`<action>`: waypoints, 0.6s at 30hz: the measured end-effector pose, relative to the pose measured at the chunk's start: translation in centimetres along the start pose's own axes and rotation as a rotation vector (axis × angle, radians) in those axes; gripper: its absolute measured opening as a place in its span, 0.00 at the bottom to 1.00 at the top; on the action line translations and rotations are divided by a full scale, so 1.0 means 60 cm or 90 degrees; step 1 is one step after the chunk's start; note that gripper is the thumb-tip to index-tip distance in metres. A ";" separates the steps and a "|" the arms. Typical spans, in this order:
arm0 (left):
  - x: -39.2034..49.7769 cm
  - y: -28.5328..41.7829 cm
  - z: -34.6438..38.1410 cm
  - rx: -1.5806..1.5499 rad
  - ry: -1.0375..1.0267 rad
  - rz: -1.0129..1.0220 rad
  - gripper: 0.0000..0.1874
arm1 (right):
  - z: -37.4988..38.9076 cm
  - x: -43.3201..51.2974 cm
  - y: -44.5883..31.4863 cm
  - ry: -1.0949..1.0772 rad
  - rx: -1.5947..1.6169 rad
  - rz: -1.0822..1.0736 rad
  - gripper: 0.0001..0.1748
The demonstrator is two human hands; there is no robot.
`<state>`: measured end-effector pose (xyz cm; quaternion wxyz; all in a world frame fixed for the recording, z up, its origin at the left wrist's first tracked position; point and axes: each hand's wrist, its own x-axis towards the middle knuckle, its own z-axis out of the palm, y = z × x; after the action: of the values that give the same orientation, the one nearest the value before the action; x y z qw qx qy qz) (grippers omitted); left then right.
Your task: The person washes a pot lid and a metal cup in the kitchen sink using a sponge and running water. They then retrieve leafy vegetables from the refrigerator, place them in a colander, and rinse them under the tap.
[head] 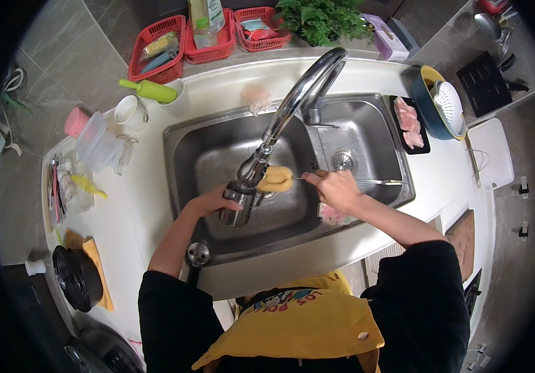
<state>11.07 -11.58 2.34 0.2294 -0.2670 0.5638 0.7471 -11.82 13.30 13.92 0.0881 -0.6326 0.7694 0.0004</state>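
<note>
Over the large basin of the steel sink (305, 224), my left hand (216, 201) grips a dark metal cup or bottle (238, 210) below the head of the chrome faucet (291, 100). My right hand (335, 186) is closed around the thin metal handle of a bottle brush with a yellow sponge head (277, 179). The sponge is beside the mouth of the metal vessel, partly behind the faucet head; whether it touches the rim I cannot tell. The handle's far end extends right over the small basin.
A black tray of raw meat (409, 125) and a blue bowl with a colander (431, 105) stand right of the sink. A dark strainer-like part (199, 254) lies at the lower left rim. Left are a white cup (131, 113) and plastic containers (92, 140).
</note>
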 end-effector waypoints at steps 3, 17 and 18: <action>0.038 -0.028 0.018 -0.259 0.081 0.011 0.21 | -0.010 -0.035 0.032 0.025 0.012 0.124 0.19; 0.073 0.023 0.068 -0.348 0.072 -0.171 0.22 | -0.080 -0.123 0.148 0.237 -0.393 0.257 0.09; 0.055 0.041 0.072 -0.376 -0.026 -0.191 0.21 | -0.073 -0.132 0.170 0.340 -0.340 0.254 0.10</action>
<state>6.38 -7.92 2.88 0.2609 -0.3871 0.2726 0.8413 -20.89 22.55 18.21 -0.2827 -0.4498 0.8456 0.0529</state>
